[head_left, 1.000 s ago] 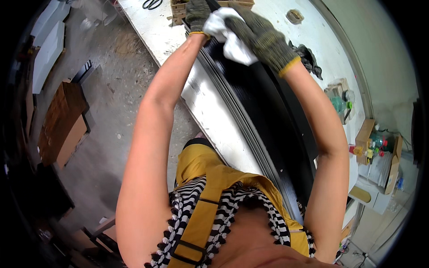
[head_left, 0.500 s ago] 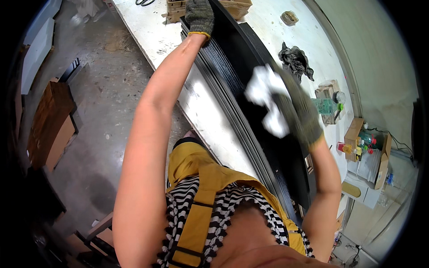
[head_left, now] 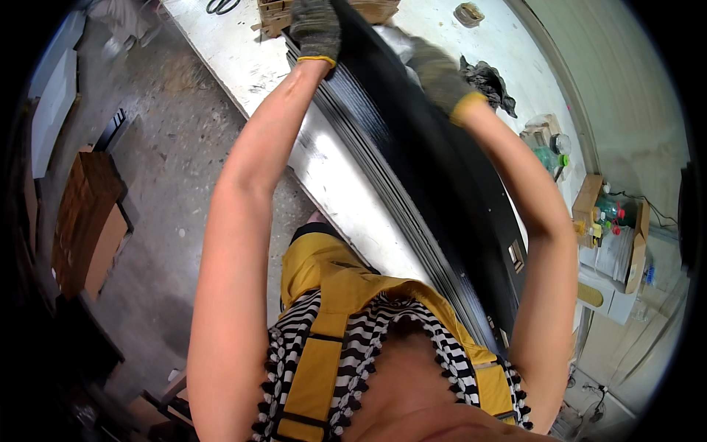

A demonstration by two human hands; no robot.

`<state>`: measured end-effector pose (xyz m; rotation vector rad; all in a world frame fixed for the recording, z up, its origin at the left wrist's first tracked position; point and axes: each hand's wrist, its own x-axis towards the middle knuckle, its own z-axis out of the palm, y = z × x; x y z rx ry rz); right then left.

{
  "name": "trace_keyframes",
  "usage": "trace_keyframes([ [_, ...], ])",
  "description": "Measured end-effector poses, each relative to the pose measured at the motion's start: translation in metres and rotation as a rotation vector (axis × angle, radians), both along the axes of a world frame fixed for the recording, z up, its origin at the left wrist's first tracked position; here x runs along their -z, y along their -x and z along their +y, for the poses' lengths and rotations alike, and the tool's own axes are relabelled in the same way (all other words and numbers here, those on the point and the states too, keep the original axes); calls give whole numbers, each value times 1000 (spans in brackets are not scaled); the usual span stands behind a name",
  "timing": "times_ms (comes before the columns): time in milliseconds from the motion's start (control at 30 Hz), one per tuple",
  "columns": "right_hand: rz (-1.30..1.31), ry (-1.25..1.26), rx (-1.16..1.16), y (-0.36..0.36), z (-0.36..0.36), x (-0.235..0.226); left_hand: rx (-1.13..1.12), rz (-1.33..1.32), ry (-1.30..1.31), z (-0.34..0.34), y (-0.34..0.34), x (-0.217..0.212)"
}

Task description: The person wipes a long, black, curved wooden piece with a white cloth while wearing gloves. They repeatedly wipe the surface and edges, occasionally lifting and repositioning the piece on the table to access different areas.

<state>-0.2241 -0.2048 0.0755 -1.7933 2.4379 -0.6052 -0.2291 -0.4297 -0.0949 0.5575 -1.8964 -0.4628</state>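
Observation:
A long black panel [head_left: 434,177] lies on top of a stack of similar dark panels [head_left: 372,166], running slantwise along the white table. My left hand [head_left: 315,33], in a dark grey knit glove with a yellow cuff, grips the far left end of the top panel; its fingertips are partly out of sight. My right hand [head_left: 440,77], gloved the same way and smeared by motion, holds a white cloth [head_left: 398,43] at the panel's far right edge. Most of the cloth is hidden behind the hand.
On the white table [head_left: 346,214] a crumpled black rag [head_left: 487,85], a tape roll [head_left: 468,15] and a green-capped clear bottle [head_left: 549,157] lie to the right. A cardboard box [head_left: 269,16] stands at the far end, beside scissors [head_left: 223,6]. Wooden pieces [head_left: 82,214] are on the left floor.
My right hand has swept the white cloth away from me along the panel, from its middle to the far end. My left hand keeps its grip. The view has shifted slightly.

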Motion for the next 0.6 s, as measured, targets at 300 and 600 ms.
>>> trace_keyframes([
  [300, -101, 328, 70, 111, 92, 41, -307, -265, 242, 6, 7, 1],
  [600, -483, 189, -27, -43, 121, -49, 2, 39, -96, -9, -12, -17],
])
